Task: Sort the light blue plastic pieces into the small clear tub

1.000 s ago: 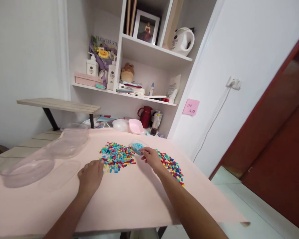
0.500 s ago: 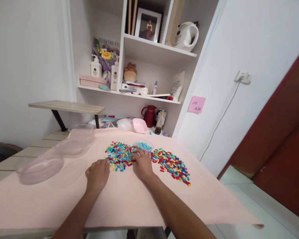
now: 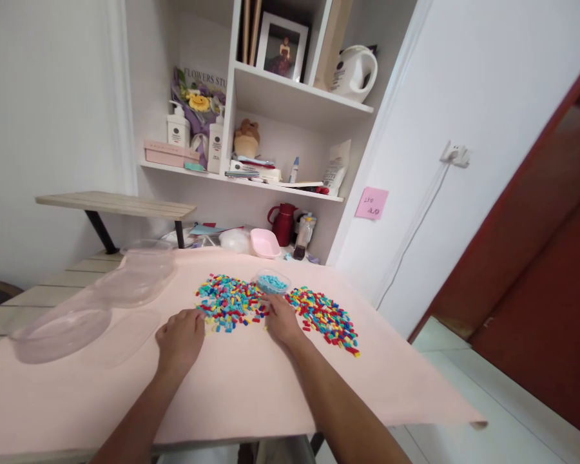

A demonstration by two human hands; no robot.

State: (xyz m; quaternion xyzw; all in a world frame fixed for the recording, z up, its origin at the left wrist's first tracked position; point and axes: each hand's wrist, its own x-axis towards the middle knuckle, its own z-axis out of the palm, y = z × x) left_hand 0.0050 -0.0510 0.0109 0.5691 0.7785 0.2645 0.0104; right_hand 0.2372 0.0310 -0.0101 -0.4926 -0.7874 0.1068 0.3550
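Observation:
My right hand [image 3: 284, 320] reaches to the gap between two piles of small coloured bricks, fingers stretched forward and somewhat apart, with no brick visible in them. Its fingertips are at the right edge of the left pile [image 3: 229, 299], just in front of a clear plastic tub [image 3: 288, 283] holding light-blue bricks [image 3: 272, 283]. The right pile [image 3: 323, 316] spreads beyond that hand in mixed red, yellow, blue and green. My left hand [image 3: 181, 336] rests on the pink cloth beside the left pile's near-left edge. Its fingers are curled in, and what they may hold is hidden.
Clear plastic containers [image 3: 62, 332] and a flat clear lid [image 3: 125, 338] lie along the left of the pink cloth [image 3: 232, 393]. At the back stand a pink tray [image 3: 265, 243], a red jug [image 3: 284, 224] and a bottle [image 3: 303, 237]. A small raised wooden shelf [image 3: 116, 203] is back left.
My right hand has shifted slightly right, off the left pile's bricks toward the gap. The left hand stays curled in nearly the same place. The whole view has turned a little to the right.

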